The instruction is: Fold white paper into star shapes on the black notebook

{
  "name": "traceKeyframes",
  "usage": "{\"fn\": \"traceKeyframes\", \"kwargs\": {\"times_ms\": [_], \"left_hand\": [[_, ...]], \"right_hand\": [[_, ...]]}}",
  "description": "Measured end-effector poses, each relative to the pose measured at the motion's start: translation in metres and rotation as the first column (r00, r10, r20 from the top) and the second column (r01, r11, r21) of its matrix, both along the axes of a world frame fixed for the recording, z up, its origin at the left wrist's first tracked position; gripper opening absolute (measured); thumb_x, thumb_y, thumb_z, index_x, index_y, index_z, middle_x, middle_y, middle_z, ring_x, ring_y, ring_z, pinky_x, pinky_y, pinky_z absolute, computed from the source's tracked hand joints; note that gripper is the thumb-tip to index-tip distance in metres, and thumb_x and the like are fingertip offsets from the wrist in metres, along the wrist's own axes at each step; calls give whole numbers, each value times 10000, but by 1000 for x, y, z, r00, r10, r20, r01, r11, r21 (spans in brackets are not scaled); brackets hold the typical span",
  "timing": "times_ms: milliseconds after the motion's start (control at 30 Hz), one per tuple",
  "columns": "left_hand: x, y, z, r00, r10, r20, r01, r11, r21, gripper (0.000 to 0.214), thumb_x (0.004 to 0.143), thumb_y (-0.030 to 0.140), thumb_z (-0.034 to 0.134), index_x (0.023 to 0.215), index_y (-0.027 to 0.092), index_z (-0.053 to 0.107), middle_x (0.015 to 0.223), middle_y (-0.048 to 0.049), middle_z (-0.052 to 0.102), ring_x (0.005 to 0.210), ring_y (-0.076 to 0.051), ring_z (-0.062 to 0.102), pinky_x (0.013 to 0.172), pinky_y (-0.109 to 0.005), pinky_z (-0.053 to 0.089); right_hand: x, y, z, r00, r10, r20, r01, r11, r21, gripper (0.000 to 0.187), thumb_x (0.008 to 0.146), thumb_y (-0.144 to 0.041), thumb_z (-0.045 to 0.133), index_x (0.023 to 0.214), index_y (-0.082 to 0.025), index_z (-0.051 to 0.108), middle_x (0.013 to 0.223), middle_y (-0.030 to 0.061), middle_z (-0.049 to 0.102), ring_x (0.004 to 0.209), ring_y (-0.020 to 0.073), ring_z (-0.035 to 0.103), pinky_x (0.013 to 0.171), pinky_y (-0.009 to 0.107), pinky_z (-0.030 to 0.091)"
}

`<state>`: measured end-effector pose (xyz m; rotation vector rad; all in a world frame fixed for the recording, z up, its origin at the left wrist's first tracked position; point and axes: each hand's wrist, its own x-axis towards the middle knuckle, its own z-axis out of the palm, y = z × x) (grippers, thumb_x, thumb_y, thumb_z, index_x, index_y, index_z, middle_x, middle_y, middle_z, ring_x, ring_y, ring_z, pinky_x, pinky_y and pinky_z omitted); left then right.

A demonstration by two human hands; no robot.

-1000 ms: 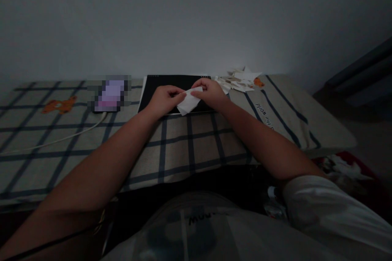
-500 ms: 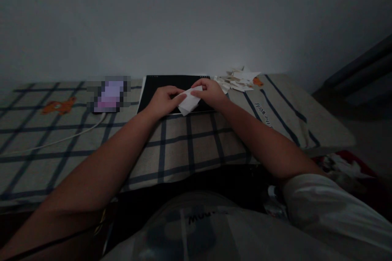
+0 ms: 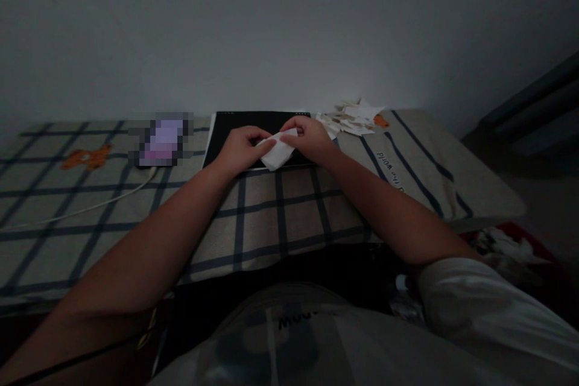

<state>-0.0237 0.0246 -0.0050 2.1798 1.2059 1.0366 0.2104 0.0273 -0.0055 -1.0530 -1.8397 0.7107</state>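
A small folded white paper [image 3: 277, 153] is held between both hands over the near edge of a black board [image 3: 230, 126] that lies on the checked cloth. My left hand [image 3: 239, 148] pinches the paper's left side with curled fingers. My right hand [image 3: 305, 137] pinches its upper right corner, thumb and fingers pressed together. The two hands almost touch above the paper.
A heap of white and brown paper scraps [image 3: 350, 117] lies at the back right, beside the board. A blurred-out lit object [image 3: 161, 139] with a white cable [image 3: 90, 205] sits at the left. The checked bedding [image 3: 280, 217] ends at the right, with clutter [image 3: 506, 247] on the floor below.
My hands have closed in slightly on the paper, and its fold has shifted a little; everything else stays where it was.
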Motion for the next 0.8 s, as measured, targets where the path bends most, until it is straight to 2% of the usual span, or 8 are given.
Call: {"fn": "traceKeyframes", "kwargs": {"times_ms": [133, 300, 433, 533, 633, 800], "left_hand": [[-1, -2, 4, 999, 8, -45, -7, 1000, 18, 412, 909, 538, 734, 995, 164, 886, 982, -101, 852, 850, -235, 729, 770, -338, 557], [2, -9, 10, 989, 17, -146, 1, 993, 118, 384, 943, 487, 687, 1014, 164, 882, 989, -101, 840, 877, -246, 737, 845, -364, 564], [4, -11, 12, 968, 51, -247, -6, 984, 180, 388, 953, 471, 664, 1056, 167, 883, 1029, -112, 843, 911, -263, 742, 858, -379, 553], [1, -9, 13, 951, 75, -300, -14, 980, 198, 411, 980, 471, 632, 1113, 174, 882, 1058, -116, 847, 929, -270, 741, 856, -383, 549], [-1, -6, 13, 943, 87, -321, -20, 978, 206, 419, 991, 476, 616, 1126, 182, 881, 1058, -114, 844, 936, -271, 738, 857, -382, 545], [2, -11, 17, 920, 102, -378, -25, 979, 204, 395, 990, 461, 622, 1123, 192, 879, 1033, -109, 828, 927, -276, 736, 839, -386, 533]], "right_hand": [[-2, -3, 1, 1000, 4, 14, -5, 1000, 25, 225, 824, -333, 731, 1013, -217, 769, 987, 55, 805, 912, 252, 713, 841, 396, 583], [-4, -9, 1, 996, 83, 44, -83, 997, 0, 425, 862, -360, 724, 1253, -198, 768, 945, 27, 786, 888, 237, 707, 820, 360, 575], [-5, -11, 4, 990, 105, 93, -110, 993, 51, 452, 878, -378, 710, 1278, -174, 766, 952, 37, 787, 872, 239, 691, 841, 368, 562], [-4, -8, 2, 991, 110, 80, -113, 993, 40, 508, 873, -374, 696, 1323, -143, 746, 952, 52, 789, 867, 251, 696, 836, 378, 568], [-2, -3, -1, 989, 93, 117, -97, 995, 33, 530, 861, -298, 654, 1363, -147, 735, 1015, 60, 806, 924, 259, 717, 874, 384, 581], [-1, -2, -3, 971, 41, 234, -68, 992, 106, 515, 886, -236, 641, 1384, -171, 754, 1167, 86, 820, 1037, 279, 732, 965, 410, 590]]}}
